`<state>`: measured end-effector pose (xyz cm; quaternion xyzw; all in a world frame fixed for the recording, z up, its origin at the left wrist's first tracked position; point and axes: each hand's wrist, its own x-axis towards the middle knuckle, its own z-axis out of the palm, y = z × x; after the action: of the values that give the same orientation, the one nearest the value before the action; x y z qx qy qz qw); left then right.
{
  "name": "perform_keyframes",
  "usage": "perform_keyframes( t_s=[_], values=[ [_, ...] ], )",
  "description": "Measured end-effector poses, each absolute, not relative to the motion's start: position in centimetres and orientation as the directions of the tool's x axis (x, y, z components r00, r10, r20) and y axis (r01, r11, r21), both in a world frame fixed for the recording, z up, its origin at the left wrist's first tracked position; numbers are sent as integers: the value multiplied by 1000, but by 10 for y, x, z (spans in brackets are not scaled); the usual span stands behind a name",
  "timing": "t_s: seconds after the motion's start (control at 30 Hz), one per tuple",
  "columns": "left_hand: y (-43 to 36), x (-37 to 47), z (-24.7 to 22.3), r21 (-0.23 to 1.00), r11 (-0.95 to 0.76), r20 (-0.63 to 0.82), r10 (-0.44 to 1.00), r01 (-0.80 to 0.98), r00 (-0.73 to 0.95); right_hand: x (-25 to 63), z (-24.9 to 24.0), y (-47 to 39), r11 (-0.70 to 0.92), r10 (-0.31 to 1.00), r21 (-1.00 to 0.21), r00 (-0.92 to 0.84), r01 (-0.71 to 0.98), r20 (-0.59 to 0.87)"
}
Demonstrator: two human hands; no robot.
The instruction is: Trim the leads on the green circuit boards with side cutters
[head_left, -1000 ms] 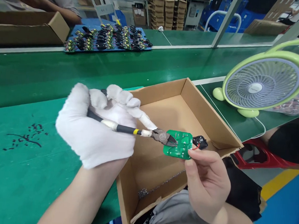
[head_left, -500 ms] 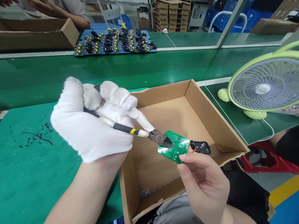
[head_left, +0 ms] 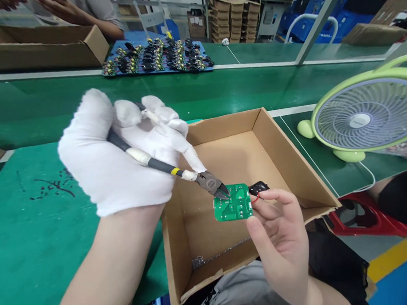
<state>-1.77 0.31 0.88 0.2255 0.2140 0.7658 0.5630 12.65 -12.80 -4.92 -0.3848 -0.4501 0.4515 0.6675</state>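
Observation:
My left hand (head_left: 127, 152), in a white glove, is wrapped round a pair of cutting pliers (head_left: 164, 166) with dark taped handles. The pliers' jaws lie over the upper left part of a green circuit board (head_left: 234, 205); whether they touch it I cannot tell. My bare right hand (head_left: 281, 235) grips the board by its right edge between thumb and fingers. A red wire and a black component (head_left: 258, 188) show behind the board, above my right fingers. Both hands are over an open cardboard box (head_left: 224, 154).
Small metal clippings (head_left: 197, 261) lie in the box's near corner. Black scraps (head_left: 54, 187) are on the green mat at left. A blue tray of assembled boards (head_left: 161, 55) stands across the bench, near another person's hands (head_left: 54, 5). A green fan (head_left: 367, 114) stands at right.
The circuit board has turned and tilted in my right hand, so its face shows more squarely. My left hand and the pliers have shifted slightly left and up.

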Motion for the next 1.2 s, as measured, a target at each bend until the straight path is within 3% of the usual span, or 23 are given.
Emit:
perform_keyframes(
  t_s=[0.17,0.4,0.6,1.2],
  values=[
    [2,-17,6,584,-202,127,979,-787,-157,127,-48,-129,302,950,-918,166,-257,266],
    [-1,-13,4,622,-309,170,950,-719,-261,127,-51,-130,308,944,-926,188,-216,270],
    [-8,-17,11,709,-169,12,973,-685,-229,126,-50,-129,317,942,-921,191,-225,277],
    [-5,-17,12,650,-174,-26,968,-739,-251,129,-48,-128,270,957,-950,157,-158,246]
  ],
)
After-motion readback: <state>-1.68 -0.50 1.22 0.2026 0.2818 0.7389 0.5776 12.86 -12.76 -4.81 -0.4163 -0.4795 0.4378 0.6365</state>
